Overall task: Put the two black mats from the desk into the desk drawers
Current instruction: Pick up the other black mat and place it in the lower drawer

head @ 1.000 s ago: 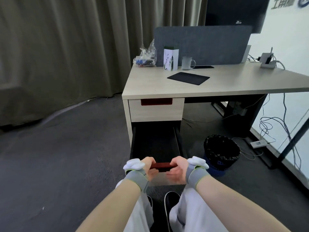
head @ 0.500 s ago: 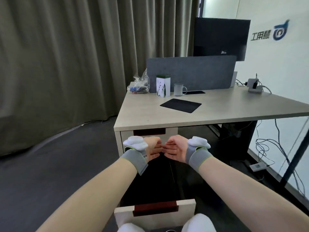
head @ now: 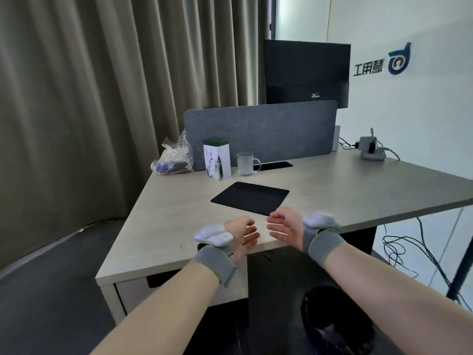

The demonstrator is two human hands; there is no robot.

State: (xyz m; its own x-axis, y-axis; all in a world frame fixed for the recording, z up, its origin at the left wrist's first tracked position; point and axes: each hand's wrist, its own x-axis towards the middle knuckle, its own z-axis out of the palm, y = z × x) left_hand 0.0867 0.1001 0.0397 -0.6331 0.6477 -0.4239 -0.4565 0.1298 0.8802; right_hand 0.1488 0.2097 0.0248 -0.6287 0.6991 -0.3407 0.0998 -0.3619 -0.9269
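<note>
A black mat [head: 250, 198] lies flat in the middle of the light wooden desk [head: 163, 226]. A second black mat [head: 276, 165] lies further back, at the foot of the grey divider panel. My left hand [head: 240, 234] and my right hand [head: 284, 225] hover side by side over the desk's front edge, just short of the near mat, palms facing each other, fingers loosely apart, holding nothing. The upper drawer front [head: 179, 285] shows below the desktop, partly hidden by my left forearm. The lower drawer is out of sight.
A tea tin [head: 217, 158], a glass mug [head: 246, 163] and a plastic bag [head: 174, 160] stand at the back left of the desk. A charger dock [head: 369, 148] sits at the back right. A black waste bin [head: 337, 319] and loose cables [head: 409, 252] lie under the desk.
Both hands let go of the pulled-out lower drawer's red handle and rose to desk height. My view lifted from the floor to the desktop, so the open drawer left the frame.
</note>
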